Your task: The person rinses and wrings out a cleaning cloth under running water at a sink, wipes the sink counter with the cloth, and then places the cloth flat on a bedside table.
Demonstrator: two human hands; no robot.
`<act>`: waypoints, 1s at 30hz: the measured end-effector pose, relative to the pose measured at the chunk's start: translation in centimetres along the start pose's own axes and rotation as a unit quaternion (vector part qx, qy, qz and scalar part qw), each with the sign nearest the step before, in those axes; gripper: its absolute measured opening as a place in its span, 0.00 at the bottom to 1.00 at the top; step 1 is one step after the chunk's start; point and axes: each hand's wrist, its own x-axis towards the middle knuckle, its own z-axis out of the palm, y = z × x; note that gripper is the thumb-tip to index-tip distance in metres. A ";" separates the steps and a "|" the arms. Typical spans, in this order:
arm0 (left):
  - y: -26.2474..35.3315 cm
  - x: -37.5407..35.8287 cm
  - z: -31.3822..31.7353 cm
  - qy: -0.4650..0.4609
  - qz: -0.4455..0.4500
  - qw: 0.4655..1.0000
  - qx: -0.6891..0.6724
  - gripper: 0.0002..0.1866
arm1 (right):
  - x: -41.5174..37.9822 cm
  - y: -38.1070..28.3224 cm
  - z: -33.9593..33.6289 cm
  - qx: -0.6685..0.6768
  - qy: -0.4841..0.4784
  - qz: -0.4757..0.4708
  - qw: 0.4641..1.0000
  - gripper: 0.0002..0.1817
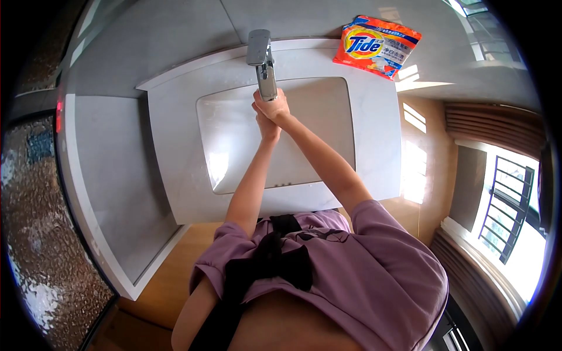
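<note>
The largest item is the white, faintly veined bench point(170, 140), straight-edged at front and sides, with a low raised strip along its back. Set into it is a pale, glossy, four-sided sink basin point(316, 134); no loose object is seen on its visible floor. A soft plastic packet point(374, 50), orange-red with blue and white areas and lettered "Tide", is at the rear right corner of the bench, well apart from the person's hands; its top edge is closed as far as visible, though a seal cannot be confirmed. The chrome, single-lever faucet point(267, 79), the fixture in use, rises at the back of the bench, its spout reaching over the basin. The left hand point(266, 125) and right hand point(277, 107) are together beneath the spout's end, the right overlapping the left; finger closure is partly hidden, and whether anything lies between the palms cannot be determined. Running water cannot be confirmed. In this inspector's judgement, the step in hand is rinsing or rubbing the hands at the outlet. The next move calls for palms kept low, clear of the metal, and turned so that each surface meets any flow.
</note>
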 end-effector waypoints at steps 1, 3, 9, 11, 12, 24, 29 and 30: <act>-0.2 0.3 0.0 0.001 0.003 0.999 -0.036 0.04 | -0.5 -1.3 -0.4 -0.008 0.020 0.016 1.000 0.14; -0.6 0.9 0.0 -0.002 0.007 0.995 -0.096 0.04 | -0.8 -2.2 -0.5 -0.015 0.044 0.035 0.998 0.15; -2.1 2.2 0.0 0.013 0.038 0.996 -0.076 0.06 | -0.7 -2.1 -0.4 -0.053 0.085 0.005 0.995 0.12; -2.9 2.5 -0.2 0.027 0.060 0.998 0.016 0.07 | -0.7 -2.0 -0.5 -0.054 0.079 0.027 0.995 0.12; -3.5 2.9 -0.4 0.029 0.076 0.992 0.091 0.07 | -0.7 -2.1 -0.6 -0.055 0.075 0.046 0.995 0.11; 0.7 0.9 -1.5 -0.069 0.146 0.884 0.440 0.14 | -0.7 -0.4 0.0 -0.212 0.176 -0.097 0.956 0.08; -2.1 2.5 -3.7 -0.080 0.267 0.820 0.499 0.16 | -1.4 0.6 0.5 -0.236 0.257 -0.173 0.921 0.07; -1.6 2.4 -3.7 -0.091 0.235 0.815 0.522 0.16 | -1.5 0.9 0.4 -0.235 0.338 -0.236 0.880 0.08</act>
